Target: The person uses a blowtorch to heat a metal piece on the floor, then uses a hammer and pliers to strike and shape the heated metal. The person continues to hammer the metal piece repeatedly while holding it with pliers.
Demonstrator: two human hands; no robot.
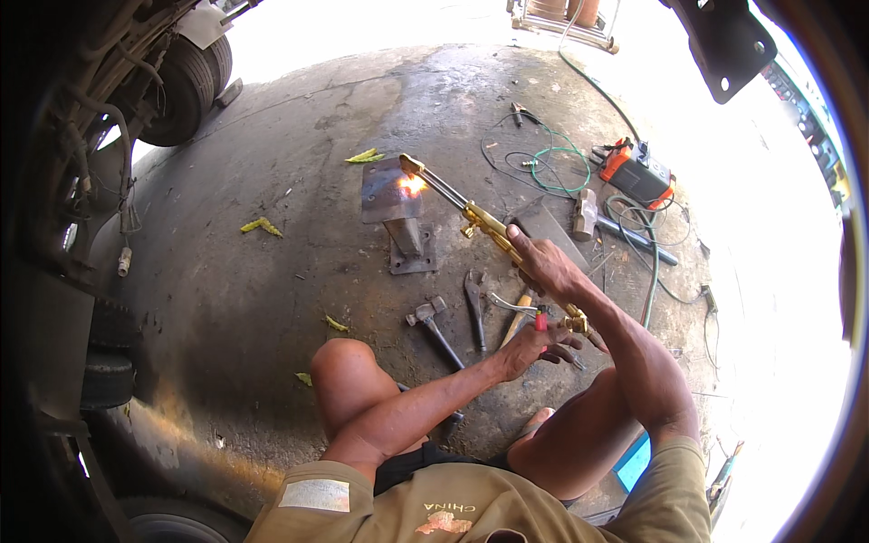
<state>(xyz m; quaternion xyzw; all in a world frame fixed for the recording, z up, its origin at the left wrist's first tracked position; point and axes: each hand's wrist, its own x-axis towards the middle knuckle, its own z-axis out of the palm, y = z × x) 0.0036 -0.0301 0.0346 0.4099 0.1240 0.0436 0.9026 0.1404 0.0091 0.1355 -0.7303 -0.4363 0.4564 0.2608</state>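
My right hand (546, 264) is wrapped round a brass cutting torch (489, 223), whose long tubes point away and to the left. At its angled head a bright orange flame (412, 185) plays on the right part of a steel plate (380, 204). That plate tops a steel bracket (405, 237) with a drilled foot on the ground. My left hand (532, 351) is below the torch's rear brass fittings (575, 320), its fingers partly closed about a small red piece (541, 319). Whether that piece belongs to the torch, I cannot tell.
Near my knees lie a hammer (427, 312), a wrench (475, 299) and a wooden handle (519, 313). Rightward are a sledgehammer (587, 213), an orange-black welding machine (638, 172), cables and a green hose (543, 167). Vehicle wheels (181, 95) stand at left; a dark metal bracket (724, 45) hangs upper right.
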